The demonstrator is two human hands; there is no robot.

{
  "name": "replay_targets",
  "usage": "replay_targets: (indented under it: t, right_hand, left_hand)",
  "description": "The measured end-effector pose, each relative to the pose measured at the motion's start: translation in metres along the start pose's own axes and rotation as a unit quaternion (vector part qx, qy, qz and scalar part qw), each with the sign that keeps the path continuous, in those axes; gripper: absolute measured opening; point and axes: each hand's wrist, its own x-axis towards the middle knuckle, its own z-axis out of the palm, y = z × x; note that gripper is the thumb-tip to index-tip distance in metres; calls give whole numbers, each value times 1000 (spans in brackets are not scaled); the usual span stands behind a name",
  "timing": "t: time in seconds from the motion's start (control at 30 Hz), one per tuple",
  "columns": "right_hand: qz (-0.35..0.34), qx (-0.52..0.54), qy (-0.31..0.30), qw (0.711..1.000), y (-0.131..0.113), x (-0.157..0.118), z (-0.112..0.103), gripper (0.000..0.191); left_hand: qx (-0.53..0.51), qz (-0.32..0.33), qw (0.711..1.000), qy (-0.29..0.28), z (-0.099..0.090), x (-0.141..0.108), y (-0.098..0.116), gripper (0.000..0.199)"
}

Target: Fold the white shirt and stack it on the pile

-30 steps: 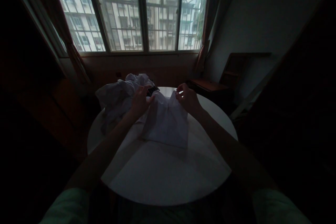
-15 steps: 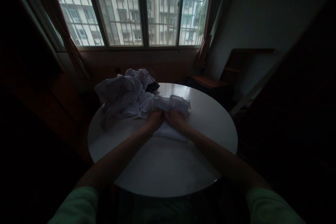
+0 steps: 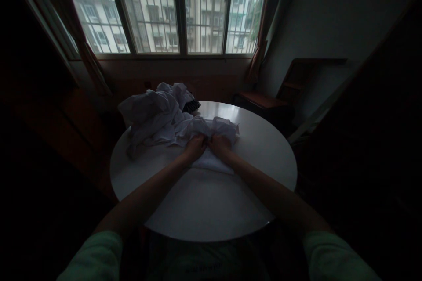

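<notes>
A white cloth (image 3: 214,161) lies on the round white table (image 3: 211,210), bunched at its far side and flatter toward me. My left hand (image 3: 197,145) is closed on the bunched part near the table's middle. Close beside it, my right hand (image 3: 220,145) is closed on the same cloth. The fingertips of both hands are partly hidden in the folds. A heap of crumpled white cloth (image 3: 154,112) rests at the far left of the table, touching the cloth in my hands.
A dark striped item (image 3: 191,106) shows at the right edge of the heap. Beyond the table's far right side stands a wooden chair (image 3: 263,99). A barred window (image 3: 151,17) with curtains (image 3: 90,63) is behind the table.
The view has tilted slightly, so the table sits a little higher in the picture. Both hands keep their hold on the cloth in nearly the same place.
</notes>
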Motion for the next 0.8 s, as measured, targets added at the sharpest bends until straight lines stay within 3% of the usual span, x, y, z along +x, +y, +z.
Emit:
replay_targets:
  t: [0.13,0.3,0.5,0.8]
  right_hand:
    - [-45,80,37,995,7,-1,1,30]
    - [-114,196,96,969,14,-3,4,22]
    - [-145,217,111,959,14,-6,6,20]
    - [-175,197,95,960,11,-9,7,16]
  left_hand:
    - [-17,22,999,43,0,-3,0,20]
    - [-45,30,993,110,-8,-8,8,29]
    - [-33,14,994,107,-16,-10,12,18]
    - [29,-4,996,86,-20,-12,17,21]
